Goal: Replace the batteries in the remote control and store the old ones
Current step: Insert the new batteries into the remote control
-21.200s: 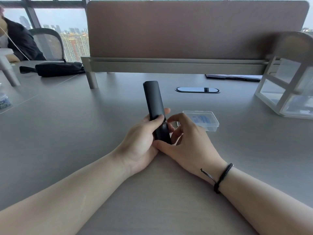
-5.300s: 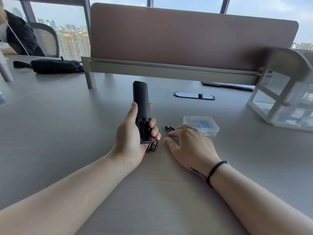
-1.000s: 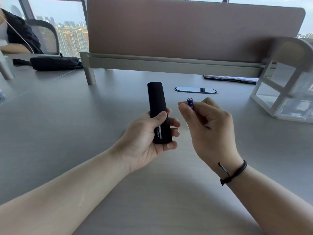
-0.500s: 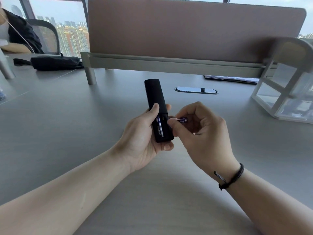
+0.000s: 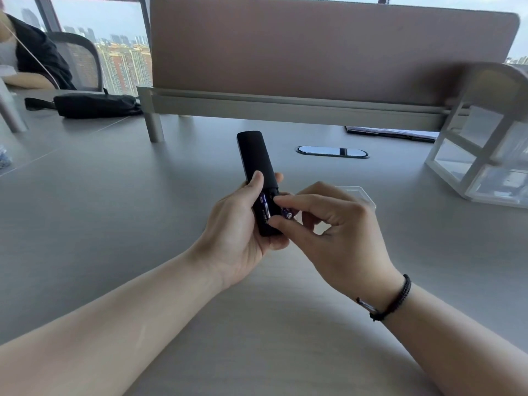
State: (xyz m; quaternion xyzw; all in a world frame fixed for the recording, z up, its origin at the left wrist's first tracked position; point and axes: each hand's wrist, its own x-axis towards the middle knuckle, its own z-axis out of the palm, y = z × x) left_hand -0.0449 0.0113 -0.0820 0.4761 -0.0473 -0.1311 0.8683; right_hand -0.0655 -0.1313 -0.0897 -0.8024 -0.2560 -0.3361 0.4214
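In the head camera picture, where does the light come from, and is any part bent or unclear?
Head view: daylight comes from the windows behind; the wide lens curves the divider panel; the white organizer looks soft; the remote is sharp.

The right hand (image 5: pixel 337 232) hides most of the clear plastic box (image 5: pixel 361 195) behind it, leaving only a far corner showing, so its contents cannot be told. The same hand's fingers cover nearly all of the loose battery (image 5: pixel 286 212) just right of the remote control (image 5: pixel 257 178). The remote's near end sits buried in the left hand (image 5: pixel 237 235). The print on the seated battery (image 5: pixel 265 208) in the remote is too small to read.
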